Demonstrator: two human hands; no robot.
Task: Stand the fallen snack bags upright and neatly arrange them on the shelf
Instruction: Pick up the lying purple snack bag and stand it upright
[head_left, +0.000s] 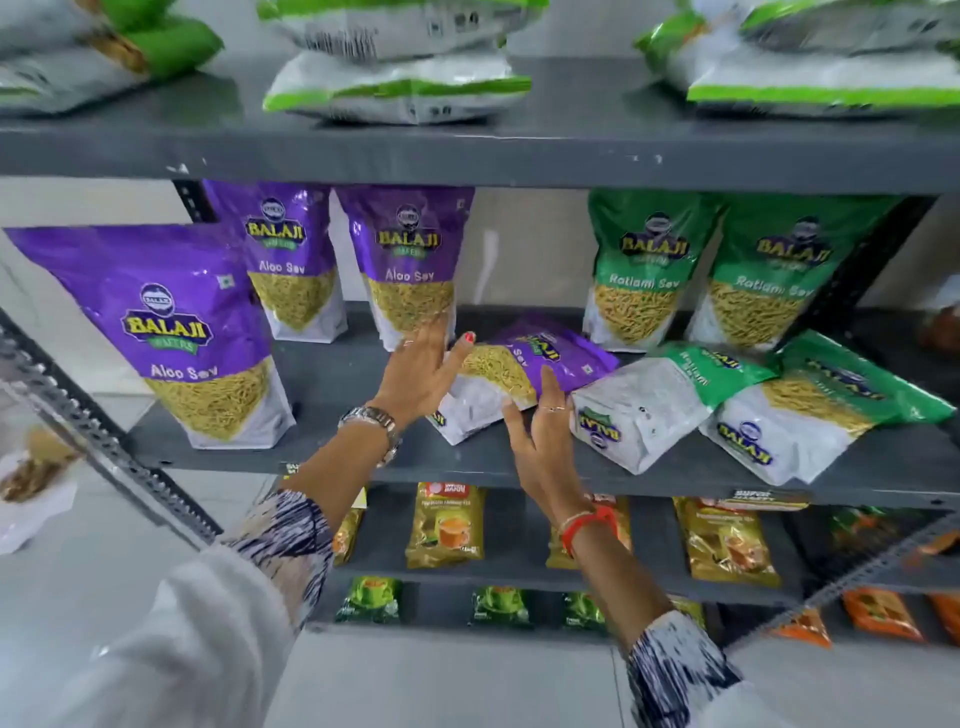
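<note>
A purple Aloo Sev bag (524, 364) lies fallen on its back on the grey middle shelf (332, 374), base toward me. My left hand (423, 371) touches its left edge with fingers spread, fingertips against an upright purple bag (408, 265). My right hand (543, 436) rests on the fallen bag's right side, fingers apart. Two green Ratlami Sev bags (670, 400) (826, 410) lie fallen to the right. Two more purple bags (171, 332) (291, 260) stand upright at left. Two green bags (644, 270) (779, 275) stand at the back right.
The shelf above (519, 156) holds flat white-and-green bags (400, 78). Lower shelves carry yellow tea packets (449, 525), green packets (371, 600) and orange packets (883, 613). A perforated metal upright (104, 441) runs diagonally at left. The floor is grey.
</note>
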